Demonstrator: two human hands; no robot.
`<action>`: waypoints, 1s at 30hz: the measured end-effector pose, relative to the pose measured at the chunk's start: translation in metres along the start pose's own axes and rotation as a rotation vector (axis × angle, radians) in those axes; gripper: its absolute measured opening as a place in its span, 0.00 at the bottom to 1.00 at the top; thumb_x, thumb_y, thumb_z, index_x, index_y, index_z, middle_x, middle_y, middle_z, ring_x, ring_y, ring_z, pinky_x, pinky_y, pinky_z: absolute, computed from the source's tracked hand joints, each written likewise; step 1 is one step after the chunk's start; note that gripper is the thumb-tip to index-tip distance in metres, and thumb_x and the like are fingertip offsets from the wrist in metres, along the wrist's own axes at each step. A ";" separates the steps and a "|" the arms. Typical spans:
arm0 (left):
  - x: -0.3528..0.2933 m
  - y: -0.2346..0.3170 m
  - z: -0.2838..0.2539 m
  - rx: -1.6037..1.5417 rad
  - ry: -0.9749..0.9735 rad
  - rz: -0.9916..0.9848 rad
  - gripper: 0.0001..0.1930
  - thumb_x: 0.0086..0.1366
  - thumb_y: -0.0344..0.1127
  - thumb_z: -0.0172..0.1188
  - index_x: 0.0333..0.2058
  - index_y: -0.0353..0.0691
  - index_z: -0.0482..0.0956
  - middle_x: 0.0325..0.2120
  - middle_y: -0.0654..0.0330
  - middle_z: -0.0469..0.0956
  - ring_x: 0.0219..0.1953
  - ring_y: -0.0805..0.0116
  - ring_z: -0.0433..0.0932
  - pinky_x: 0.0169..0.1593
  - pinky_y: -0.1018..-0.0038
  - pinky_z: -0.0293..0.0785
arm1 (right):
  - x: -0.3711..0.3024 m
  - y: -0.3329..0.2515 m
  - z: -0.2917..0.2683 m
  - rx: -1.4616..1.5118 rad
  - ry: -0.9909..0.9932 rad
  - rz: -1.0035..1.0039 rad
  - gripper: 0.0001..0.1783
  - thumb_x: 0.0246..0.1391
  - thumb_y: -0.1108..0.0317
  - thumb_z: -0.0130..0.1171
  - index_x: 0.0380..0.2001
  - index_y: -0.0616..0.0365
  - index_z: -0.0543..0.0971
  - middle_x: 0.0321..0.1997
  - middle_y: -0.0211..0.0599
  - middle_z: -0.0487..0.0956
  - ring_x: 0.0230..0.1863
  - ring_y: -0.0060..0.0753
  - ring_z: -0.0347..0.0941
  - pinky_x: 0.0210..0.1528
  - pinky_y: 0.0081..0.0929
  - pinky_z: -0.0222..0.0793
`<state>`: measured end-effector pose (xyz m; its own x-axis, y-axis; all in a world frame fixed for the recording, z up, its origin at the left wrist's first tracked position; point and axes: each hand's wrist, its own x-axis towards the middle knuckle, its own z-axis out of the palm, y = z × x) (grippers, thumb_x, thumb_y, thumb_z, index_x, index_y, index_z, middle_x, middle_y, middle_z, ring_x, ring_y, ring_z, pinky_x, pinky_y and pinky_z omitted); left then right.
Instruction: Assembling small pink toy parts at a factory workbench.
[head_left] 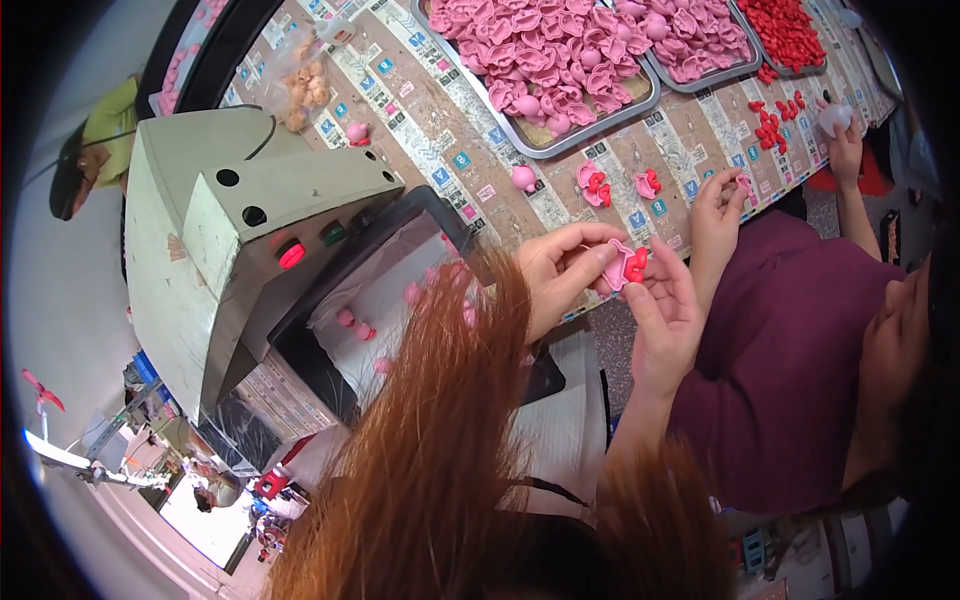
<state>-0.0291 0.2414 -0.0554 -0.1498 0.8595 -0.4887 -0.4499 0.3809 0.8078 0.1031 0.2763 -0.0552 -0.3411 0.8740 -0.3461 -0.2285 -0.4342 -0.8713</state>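
Close above the table edge, my left hand (562, 272) pinches a small pink molded plastic piece (614, 268) between thumb and fingers. My right hand (664, 318) has thumb and fingers closed on a glossy red plastic piece (635, 264), which sits against the pink one. Whether the two are joined I cannot tell. On the table beyond lie a pink part with red pieces (592, 185), another such pair (648, 183) and a round pink piece (523, 178). Long hair hangs in front of my left forearm.
A metal tray (548, 149) heaped with pink parts stands at the far side, beside a second pink-filled tray (702, 82) and one with red pieces (790, 35). At left stands a grey machine (215, 190) with a lit red button. A co-worker in purple (780, 350) works at right.
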 end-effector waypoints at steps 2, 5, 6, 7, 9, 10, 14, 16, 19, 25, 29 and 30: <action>-0.002 0.002 0.001 0.029 -0.008 -0.003 0.13 0.59 0.30 0.48 0.42 0.31 0.69 0.31 0.62 0.72 0.29 0.81 0.70 0.33 0.85 0.67 | -0.002 -0.001 0.000 -0.031 -0.032 0.005 0.21 0.44 0.83 0.50 0.45 0.70 0.64 0.35 0.39 0.72 0.36 0.24 0.68 0.41 0.18 0.64; -0.004 0.004 0.004 -0.009 0.002 0.042 0.13 0.59 0.30 0.47 0.43 0.32 0.69 0.30 0.63 0.72 0.28 0.82 0.69 0.32 0.85 0.67 | -0.003 0.000 0.002 -0.001 -0.012 -0.012 0.23 0.44 0.83 0.50 0.47 0.70 0.62 0.34 0.39 0.72 0.36 0.25 0.68 0.40 0.19 0.65; -0.005 0.005 0.004 -0.064 -0.047 0.002 0.14 0.59 0.30 0.48 0.43 0.32 0.68 0.30 0.63 0.72 0.28 0.82 0.69 0.32 0.85 0.67 | -0.004 -0.001 0.001 -0.002 -0.010 -0.012 0.23 0.44 0.83 0.50 0.47 0.70 0.62 0.34 0.39 0.72 0.36 0.25 0.68 0.40 0.19 0.65; -0.006 0.006 0.004 -0.118 -0.097 -0.038 0.14 0.59 0.31 0.48 0.44 0.32 0.68 0.30 0.64 0.72 0.28 0.82 0.69 0.32 0.84 0.67 | -0.005 -0.002 0.001 -0.009 -0.027 -0.019 0.23 0.44 0.83 0.50 0.47 0.70 0.62 0.34 0.40 0.71 0.36 0.25 0.68 0.41 0.19 0.65; -0.006 0.008 0.002 -0.112 -0.093 -0.039 0.15 0.59 0.31 0.48 0.44 0.32 0.68 0.29 0.63 0.72 0.28 0.81 0.69 0.33 0.84 0.67 | -0.006 -0.005 0.002 -0.015 -0.046 -0.026 0.24 0.45 0.83 0.50 0.48 0.71 0.61 0.34 0.40 0.71 0.37 0.25 0.68 0.41 0.19 0.65; -0.007 0.008 0.002 -0.103 -0.088 -0.039 0.15 0.59 0.31 0.48 0.45 0.31 0.67 0.29 0.63 0.72 0.28 0.81 0.69 0.33 0.84 0.67 | -0.007 -0.006 0.004 -0.028 -0.056 -0.042 0.23 0.44 0.83 0.50 0.47 0.71 0.62 0.35 0.40 0.71 0.36 0.25 0.68 0.41 0.19 0.65; -0.008 0.010 0.001 -0.098 -0.078 -0.052 0.15 0.59 0.31 0.49 0.44 0.30 0.68 0.29 0.62 0.72 0.28 0.81 0.70 0.33 0.84 0.67 | -0.008 -0.001 0.002 -0.185 -0.040 -0.100 0.23 0.42 0.85 0.51 0.46 0.71 0.64 0.37 0.39 0.70 0.36 0.24 0.68 0.41 0.19 0.65; -0.009 0.014 0.001 -0.106 -0.104 -0.084 0.14 0.58 0.31 0.51 0.42 0.30 0.69 0.29 0.61 0.73 0.28 0.79 0.70 0.33 0.83 0.68 | -0.007 -0.003 0.001 -0.185 -0.039 -0.064 0.23 0.42 0.85 0.52 0.45 0.72 0.64 0.37 0.39 0.70 0.37 0.24 0.68 0.41 0.18 0.65; -0.007 0.017 -0.001 -0.074 -0.106 -0.109 0.14 0.57 0.31 0.52 0.40 0.29 0.69 0.30 0.60 0.73 0.29 0.78 0.71 0.33 0.82 0.68 | -0.007 -0.003 0.001 -0.168 -0.049 -0.037 0.23 0.41 0.85 0.52 0.45 0.72 0.65 0.38 0.39 0.70 0.37 0.24 0.68 0.41 0.18 0.65; -0.007 0.012 0.000 -0.209 -0.046 -0.126 0.13 0.56 0.29 0.52 0.39 0.29 0.69 0.30 0.58 0.74 0.29 0.77 0.72 0.33 0.82 0.69 | -0.008 0.009 0.001 0.133 -0.068 0.002 0.23 0.44 0.82 0.51 0.46 0.71 0.63 0.37 0.37 0.70 0.37 0.24 0.67 0.41 0.19 0.64; -0.006 0.012 -0.003 -0.257 -0.028 -0.118 0.13 0.56 0.30 0.53 0.38 0.30 0.69 0.29 0.58 0.73 0.29 0.76 0.72 0.32 0.81 0.69 | -0.003 0.019 -0.009 0.917 -0.283 0.288 0.25 0.47 0.73 0.52 0.50 0.67 0.60 0.31 0.32 0.68 0.32 0.20 0.63 0.35 0.17 0.61; -0.005 0.009 -0.006 -0.302 -0.013 -0.140 0.13 0.56 0.31 0.53 0.38 0.30 0.69 0.28 0.59 0.73 0.28 0.75 0.73 0.31 0.81 0.69 | -0.004 0.021 -0.012 1.142 -0.249 0.413 0.27 0.50 0.67 0.52 0.51 0.65 0.58 0.30 0.31 0.66 0.29 0.20 0.60 0.31 0.16 0.58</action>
<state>-0.0378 0.2386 -0.0478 -0.0573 0.8110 -0.5822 -0.7064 0.3791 0.5977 0.1100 0.2664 -0.0764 -0.7116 0.6159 -0.3381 -0.6840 -0.7173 0.1328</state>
